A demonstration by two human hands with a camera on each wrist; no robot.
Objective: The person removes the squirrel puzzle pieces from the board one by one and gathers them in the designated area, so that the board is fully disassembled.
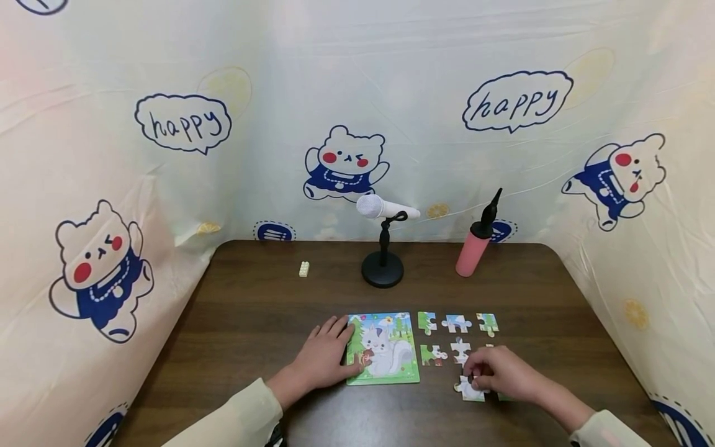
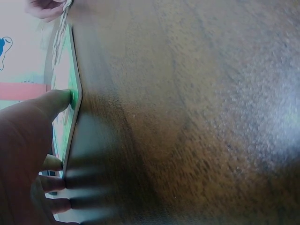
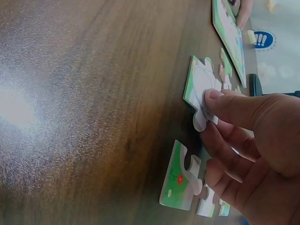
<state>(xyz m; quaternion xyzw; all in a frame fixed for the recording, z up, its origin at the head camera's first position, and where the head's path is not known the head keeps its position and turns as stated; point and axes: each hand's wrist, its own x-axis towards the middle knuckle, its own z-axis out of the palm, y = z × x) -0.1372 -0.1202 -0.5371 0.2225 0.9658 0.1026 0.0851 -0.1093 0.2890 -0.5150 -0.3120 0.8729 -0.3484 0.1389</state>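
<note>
My left hand [image 1: 323, 354] rests at the left side of a square squirrel picture board [image 1: 399, 347], its thumb [image 2: 58, 99] on the green border and its other fingers spread along the edge. To the right, my right hand [image 1: 505, 372] pinches a white jigsaw piece with a green edge [image 3: 199, 86] between thumb and fingers. Beside it on the table lies a green corner piece [image 3: 176, 183] with a red flower, mostly hidden by the hand in the head view. Further pieces, such as a blue-and-white one [image 1: 457, 323] and a tree piece [image 1: 427, 322], lie in rows behind.
At the back of the brown table [image 1: 251, 298] stand a white microphone [image 1: 385, 207] on a black stand [image 1: 382, 270] and a pink hand pump [image 1: 472, 251]. A small cream toy brick [image 1: 304, 269] lies to their left. Printed cloth [image 1: 346, 74] hangs around the table.
</note>
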